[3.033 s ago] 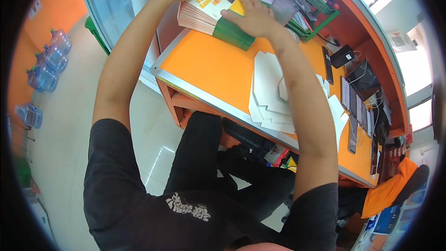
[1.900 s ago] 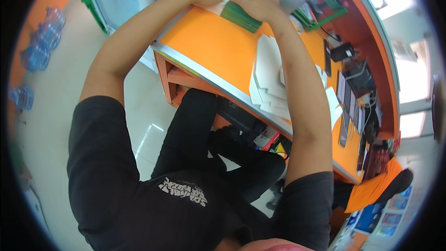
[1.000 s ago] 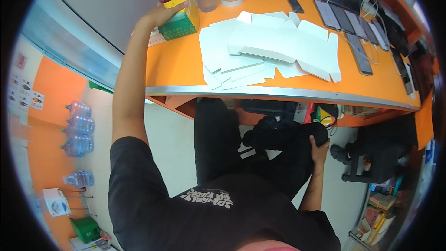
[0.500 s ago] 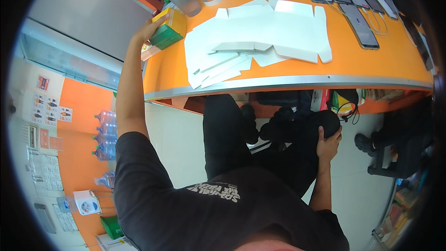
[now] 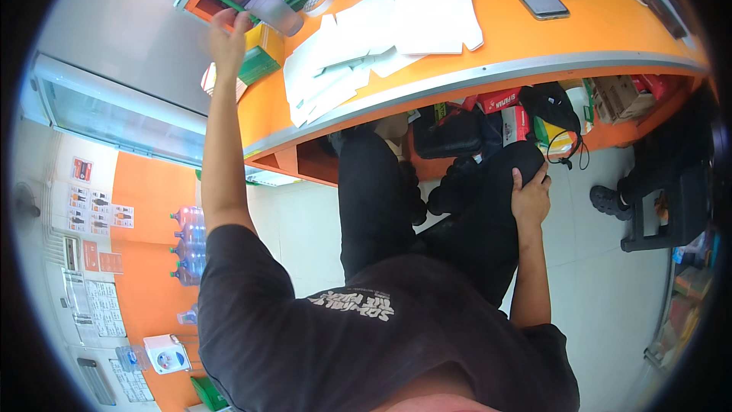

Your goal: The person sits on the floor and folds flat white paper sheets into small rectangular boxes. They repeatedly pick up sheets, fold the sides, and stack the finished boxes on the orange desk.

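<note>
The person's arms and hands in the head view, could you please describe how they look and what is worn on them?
Both arms are bare from the short black sleeves of a T-shirt down. The left hand and the right hand wear no gloves, and no watch, ring or bracelet can be made out. The shirt carries a small white print.

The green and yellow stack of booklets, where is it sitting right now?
In the head view the green and yellow stack sits at the left end of the orange counter, right beside the raised left hand, with the white flat cartons to its right.
</note>
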The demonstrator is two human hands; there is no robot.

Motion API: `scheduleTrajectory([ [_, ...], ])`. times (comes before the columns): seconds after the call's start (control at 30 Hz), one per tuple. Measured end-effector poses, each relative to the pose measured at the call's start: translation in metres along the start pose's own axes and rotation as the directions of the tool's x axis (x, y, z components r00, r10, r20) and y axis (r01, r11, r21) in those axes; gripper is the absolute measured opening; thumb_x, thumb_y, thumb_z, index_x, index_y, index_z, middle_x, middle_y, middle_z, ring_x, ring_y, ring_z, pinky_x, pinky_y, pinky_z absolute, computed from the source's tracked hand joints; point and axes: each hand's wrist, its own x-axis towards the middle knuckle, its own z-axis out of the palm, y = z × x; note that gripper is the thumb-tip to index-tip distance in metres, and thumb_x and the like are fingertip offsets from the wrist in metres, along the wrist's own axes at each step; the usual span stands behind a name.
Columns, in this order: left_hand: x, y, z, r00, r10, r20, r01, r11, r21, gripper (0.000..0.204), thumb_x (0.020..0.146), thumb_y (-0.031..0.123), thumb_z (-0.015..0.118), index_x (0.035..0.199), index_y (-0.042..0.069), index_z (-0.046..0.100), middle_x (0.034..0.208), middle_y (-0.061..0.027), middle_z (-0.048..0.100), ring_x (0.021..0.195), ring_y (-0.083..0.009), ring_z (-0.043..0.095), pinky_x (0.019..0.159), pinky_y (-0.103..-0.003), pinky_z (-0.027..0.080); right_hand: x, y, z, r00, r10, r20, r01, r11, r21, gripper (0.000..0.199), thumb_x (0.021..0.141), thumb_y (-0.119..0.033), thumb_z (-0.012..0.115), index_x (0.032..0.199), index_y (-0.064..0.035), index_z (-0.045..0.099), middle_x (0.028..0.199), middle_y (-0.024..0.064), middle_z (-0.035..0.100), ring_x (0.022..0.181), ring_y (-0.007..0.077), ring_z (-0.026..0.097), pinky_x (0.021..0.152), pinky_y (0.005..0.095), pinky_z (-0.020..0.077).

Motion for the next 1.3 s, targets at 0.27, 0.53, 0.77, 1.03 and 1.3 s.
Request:
scheduleTrajectory([
  [0.27, -0.074, 0.138, 0.025, 0.563, 0.124, 0.817, -0.187, 0.982, -0.020, 0.051, 0.096, 0.038, 0.062, 0.136, 0.008, 0.057, 0.130, -0.0122, 0.063, 0.117, -0.0211, 0.058, 0.102, -0.036, 0.042, -0.011, 0.009, 0.003, 0.998, -0.018, -0.054, 0.025, 0.993, 0.119, 0.083, 0.093, -0.061, 0.051, 0.151, -0.0060, 0.028, 0.151, 0.0235, 0.037, 0.129, 0.0404, 0.050, 0.096, 0.0499, 0.0492],
  [0.53, -0.048, 0.129, 0.041, 0.639, -0.045, 0.768, 0.216, 0.969, -0.123, 0.046, 0.097, 0.037, 0.060, 0.118, -0.004, 0.066, 0.105, -0.0062, 0.067, 0.100, -0.0139, 0.059, 0.094, -0.029, 0.045, 0.000, 0.036, 0.019, 0.909, -0.153, -0.388, 0.289, 0.902, 0.320, 0.056, 0.092, -0.036, 0.063, 0.136, -0.0034, 0.047, 0.143, 0.0207, 0.045, 0.130, 0.0389, 0.046, 0.104, 0.0473, 0.0412],
  [0.77, -0.041, 0.095, 0.060, 0.493, -0.014, 0.870, 0.392, 0.896, -0.207, 0.050, 0.097, 0.040, 0.058, 0.124, -0.002, 0.062, 0.117, -0.0078, 0.063, 0.107, -0.0157, 0.057, 0.095, -0.032, 0.045, -0.016, 0.024, 0.005, 0.601, -0.476, -0.642, 0.722, 0.667, 0.182, 0.023, 0.084, -0.009, 0.069, 0.105, -0.0027, 0.062, 0.112, 0.0156, 0.062, 0.104, 0.0334, 0.059, 0.090, 0.0433, 0.0449],
  [1.03, -0.063, 0.082, 0.074, 0.657, 0.224, 0.720, 0.157, 0.893, -0.421, 0.040, 0.098, 0.036, 0.061, 0.114, 0.000, 0.069, 0.099, 0.0003, 0.069, 0.090, -0.0089, 0.059, 0.081, -0.027, 0.049, -0.067, -0.206, -0.086, 0.032, -0.732, -0.680, 0.998, -0.009, 0.057, 0.026, 0.076, -0.005, 0.072, 0.100, -0.0066, 0.062, 0.101, 0.0085, 0.064, 0.094, 0.0288, 0.062, 0.086, 0.0420, 0.0496],
  [1.3, -0.076, 0.091, 0.050, 0.900, 0.273, 0.339, -0.121, 0.905, -0.408, 0.030, 0.098, 0.027, 0.061, 0.100, -0.001, 0.070, 0.081, -0.0038, 0.067, 0.075, -0.0090, 0.056, 0.070, -0.029, 0.047, -0.039, -0.343, -0.063, 0.142, -0.923, -0.358, 0.980, 0.182, -0.080, 0.025, 0.087, -0.024, 0.066, 0.097, -0.0006, 0.065, 0.095, 0.0136, 0.064, 0.095, 0.0315, 0.060, 0.087, 0.0431, 0.0469],
])
